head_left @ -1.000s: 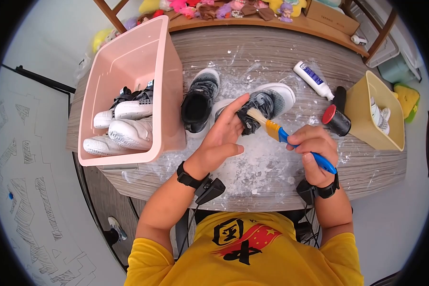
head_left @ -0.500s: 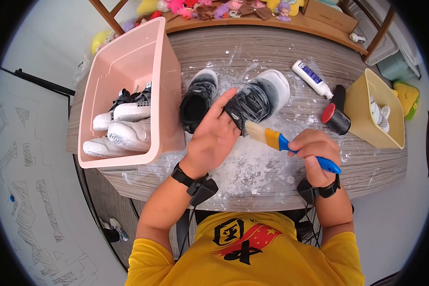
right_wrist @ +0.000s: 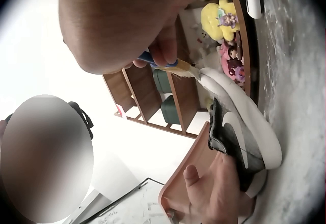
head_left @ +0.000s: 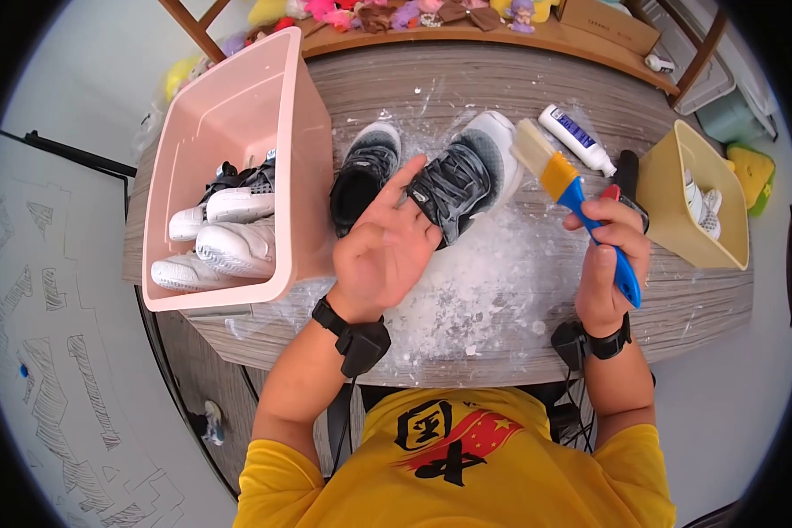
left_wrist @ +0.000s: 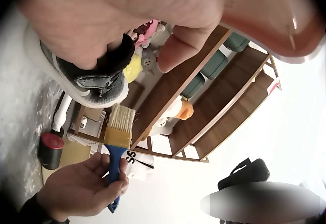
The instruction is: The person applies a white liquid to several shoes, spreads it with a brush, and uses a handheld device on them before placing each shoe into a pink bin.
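My left hand (head_left: 383, 251) holds a grey-black sneaker (head_left: 453, 185) by its heel end, palm turned up and the index finger stretched along its side. In the left wrist view some of those fingers reach into the shoe's opening. The sneaker tilts, its white toe and sole edge facing right. My right hand (head_left: 612, 255) grips the blue handle of a paintbrush (head_left: 561, 176) with pale bristles. The bristle tips are close to the shoe's toe, and overlap it in the right wrist view. A matching sneaker (head_left: 365, 176) stands on the table just left.
A pink bin (head_left: 304, 202) with several white shoes stands at left. To the right are a white bottle (head_left: 576, 141), a black roller-like thing with a red end (head_left: 627, 180) and a yellow bin (head_left: 708, 246). A wooden shelf (head_left: 414, 38) with toys borders the back. White residue marks the table (head_left: 449, 326).
The brush has lifted from the shoe's collar area and swung up and right toward its toe. My left hand has drawn left, turning the sneaker with it.
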Motion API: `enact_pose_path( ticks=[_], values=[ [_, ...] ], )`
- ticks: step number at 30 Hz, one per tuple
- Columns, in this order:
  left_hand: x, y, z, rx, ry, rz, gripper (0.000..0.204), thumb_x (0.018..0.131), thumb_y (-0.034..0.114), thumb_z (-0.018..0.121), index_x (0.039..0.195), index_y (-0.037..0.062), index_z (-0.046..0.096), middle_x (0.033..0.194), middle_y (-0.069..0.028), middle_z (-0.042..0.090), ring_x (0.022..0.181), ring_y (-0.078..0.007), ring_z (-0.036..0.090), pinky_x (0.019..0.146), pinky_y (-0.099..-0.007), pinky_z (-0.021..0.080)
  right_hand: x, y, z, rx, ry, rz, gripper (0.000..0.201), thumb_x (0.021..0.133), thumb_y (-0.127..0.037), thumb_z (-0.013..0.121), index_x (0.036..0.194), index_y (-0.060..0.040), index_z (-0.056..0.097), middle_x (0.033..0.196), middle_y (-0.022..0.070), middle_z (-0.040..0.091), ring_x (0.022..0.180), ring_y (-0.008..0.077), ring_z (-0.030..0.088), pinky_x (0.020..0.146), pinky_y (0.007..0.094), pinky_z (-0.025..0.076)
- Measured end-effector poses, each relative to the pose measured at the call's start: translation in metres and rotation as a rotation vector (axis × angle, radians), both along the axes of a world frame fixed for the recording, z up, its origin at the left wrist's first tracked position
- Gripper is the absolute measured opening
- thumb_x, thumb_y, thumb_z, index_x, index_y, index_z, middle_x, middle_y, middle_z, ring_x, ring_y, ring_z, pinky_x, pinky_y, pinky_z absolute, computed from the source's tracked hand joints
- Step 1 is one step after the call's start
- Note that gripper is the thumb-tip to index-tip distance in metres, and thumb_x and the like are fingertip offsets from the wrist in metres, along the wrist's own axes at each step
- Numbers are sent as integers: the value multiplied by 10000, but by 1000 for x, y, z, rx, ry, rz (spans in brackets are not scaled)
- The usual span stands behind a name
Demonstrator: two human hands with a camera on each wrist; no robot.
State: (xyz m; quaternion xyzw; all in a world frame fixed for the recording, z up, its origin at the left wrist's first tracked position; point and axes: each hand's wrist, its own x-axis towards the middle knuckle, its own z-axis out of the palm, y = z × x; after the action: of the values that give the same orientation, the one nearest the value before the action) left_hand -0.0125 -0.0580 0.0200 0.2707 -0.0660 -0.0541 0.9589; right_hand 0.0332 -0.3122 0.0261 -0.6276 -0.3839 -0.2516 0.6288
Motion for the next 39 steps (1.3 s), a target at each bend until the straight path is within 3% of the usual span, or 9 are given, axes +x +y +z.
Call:
enact_pose_path(
  ticks=[5, 8, 14, 17, 20, 23, 26, 39],
  values=[
    [-2, -3, 9, 49, 44, 41, 989, 664, 216, 559, 1527, -56, 159, 1476, -232, 399, 1334, -290, 428, 1059, -344, 351, -4, 0, 7, -204, 63, 109, 93, 934, -48, 554, 990, 22, 579, 1091, 211, 630, 849, 252, 659, 787, 356, 539],
    [0, 1, 2, -25, -4, 9, 910, 706, 172, 524, 1528, -26, 184, 1500, -239, 352, 1373, -316, 363, 1134, -381, 257, -5, 5, 12, -272, 19, 109, 64, 912, -26, 567, 938, 23, 600, 1056, 204, 650, 807, 249, 663, 745, 348, 543],
    [0, 4, 0, -44, 14, -13, 901, 713, 185, 527, 1525, -27, 198, 1497, -229, 363, 1362, -298, 378, 1125, -370, 272, -4, 4, 13, -283, 4, 177, 90, 821, 24, 633, 908, 11, 616, 1015, 192, 652, 786, 255, 654, 710, 342, 535],
    [1, 0, 8, -10, 81, 54, 984, 671, 231, 560, 1527, -55, 170, 1453, -213, 427, 1253, -250, 483, 966, -327, 405, -4, 4, 14, -280, -2, 233, 104, 791, 36, 653, 886, 7, 623, 1006, 189, 655, 777, 260, 648, 696, 338, 528],
    [1, 2, 8, -15, 84, 64, 981, 670, 237, 561, 1526, -54, 178, 1451, -212, 429, 1256, -247, 479, 964, -321, 406, -7, 7, 14, -292, 19, 276, 114, 774, 46, 665, 874, 5, 629, 1000, 181, 659, 778, 262, 642, 685, 335, 523],
    [2, 5, 5, -25, 77, 59, 980, 669, 239, 560, 1524, -54, 182, 1457, -215, 423, 1281, -257, 463, 984, -324, 394, -9, 9, 14, -307, 28, 313, 128, 763, 51, 672, 875, 5, 633, 998, 173, 661, 781, 263, 637, 677, 334, 520],
    [2, 7, 3, -49, 62, 38, 911, 704, 228, 547, 1516, -32, 227, 1479, -221, 385, 1355, -295, 382, 1117, -363, 279, -9, 9, 14, -315, 31, 333, 131, 757, 54, 675, 873, 4, 639, 995, 168, 664, 778, 264, 634, 671, 334, 518],
    [4, 9, -4, -183, 141, 60, 857, 737, 219, 550, 1494, -51, 253, 1464, -211, 404, 1379, -301, 373, 1131, -371, 296, -12, 11, 17, -321, 59, 410, 114, 734, 47, 667, 834, -9, 664, 964, 138, 679, 752, 259, 631, 657, 335, 520]
  ],
)
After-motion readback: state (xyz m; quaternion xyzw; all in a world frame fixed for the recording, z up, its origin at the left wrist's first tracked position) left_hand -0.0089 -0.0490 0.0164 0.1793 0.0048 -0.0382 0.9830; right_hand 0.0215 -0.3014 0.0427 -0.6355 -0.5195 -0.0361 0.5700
